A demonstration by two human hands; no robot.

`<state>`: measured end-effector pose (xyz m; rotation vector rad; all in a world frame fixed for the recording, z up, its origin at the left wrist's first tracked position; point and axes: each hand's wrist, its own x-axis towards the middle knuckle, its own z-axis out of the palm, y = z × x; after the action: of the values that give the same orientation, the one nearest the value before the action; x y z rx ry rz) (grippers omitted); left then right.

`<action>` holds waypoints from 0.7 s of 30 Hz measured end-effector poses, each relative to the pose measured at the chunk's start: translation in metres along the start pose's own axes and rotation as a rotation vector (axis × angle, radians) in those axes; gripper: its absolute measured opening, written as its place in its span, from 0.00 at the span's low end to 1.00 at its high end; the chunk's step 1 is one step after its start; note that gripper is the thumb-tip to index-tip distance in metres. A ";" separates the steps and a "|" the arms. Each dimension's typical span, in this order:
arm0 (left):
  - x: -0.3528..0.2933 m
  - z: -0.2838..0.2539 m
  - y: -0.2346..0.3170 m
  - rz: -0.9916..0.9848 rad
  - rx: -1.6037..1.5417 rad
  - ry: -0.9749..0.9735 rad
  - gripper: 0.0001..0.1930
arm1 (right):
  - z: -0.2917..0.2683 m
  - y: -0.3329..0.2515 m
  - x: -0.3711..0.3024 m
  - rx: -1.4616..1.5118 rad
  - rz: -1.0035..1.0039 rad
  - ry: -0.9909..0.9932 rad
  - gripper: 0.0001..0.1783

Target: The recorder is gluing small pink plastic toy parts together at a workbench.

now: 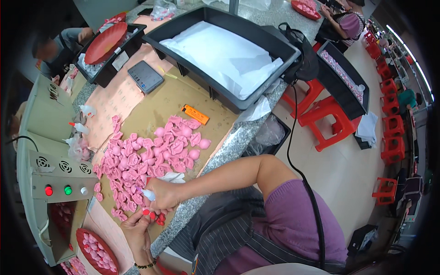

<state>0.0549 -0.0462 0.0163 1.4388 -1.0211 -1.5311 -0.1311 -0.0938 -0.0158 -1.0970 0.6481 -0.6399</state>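
My right hand (163,194) is wrapped round a small white squeeze bottle (149,195) with a purplish tip, tilted over the near edge of a heap of pink pieces. Just below it, my left hand (136,230) is closed in a pinch, with a beaded bracelet (145,266) at the wrist. Red spots show at its fingertips; whether they are nails or small parts I cannot make out. Small red pieces (160,220) lie beside the fingers. The pink pieces (130,165), some round balls and some folded petal-like shapes, cover the brown board (220,121).
An orange lighter (195,114), a phone (145,77) and a black tray lined with white sheets (151,36) lie beyond the heap. At left stands a metal box with lit buttons (57,160), near a red dish (81,238). A black cable (293,151) hangs at right, by red stools (327,119). Other people sit nearby.
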 end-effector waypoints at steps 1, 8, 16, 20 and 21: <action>-0.002 0.000 -0.001 0.016 -0.013 0.000 0.11 | 0.002 0.001 0.000 0.012 -0.015 0.005 0.03; -0.036 -0.005 -0.010 0.009 -0.204 -0.054 0.14 | 0.023 0.005 -0.009 0.167 -0.038 -0.090 0.05; -0.070 0.013 -0.025 0.006 -0.293 -0.034 0.17 | 0.024 -0.005 -0.037 0.123 0.192 -0.129 0.09; -0.072 0.034 -0.022 -0.113 -0.434 -0.094 0.15 | 0.021 -0.006 -0.066 0.126 0.199 0.036 0.04; -0.072 0.034 -0.025 -0.125 -0.450 -0.038 0.15 | 0.021 -0.006 -0.068 0.136 0.233 -0.011 0.04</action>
<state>0.0241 0.0311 0.0204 1.1738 -0.5630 -1.7483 -0.1606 -0.0335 0.0070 -0.8824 0.7005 -0.4694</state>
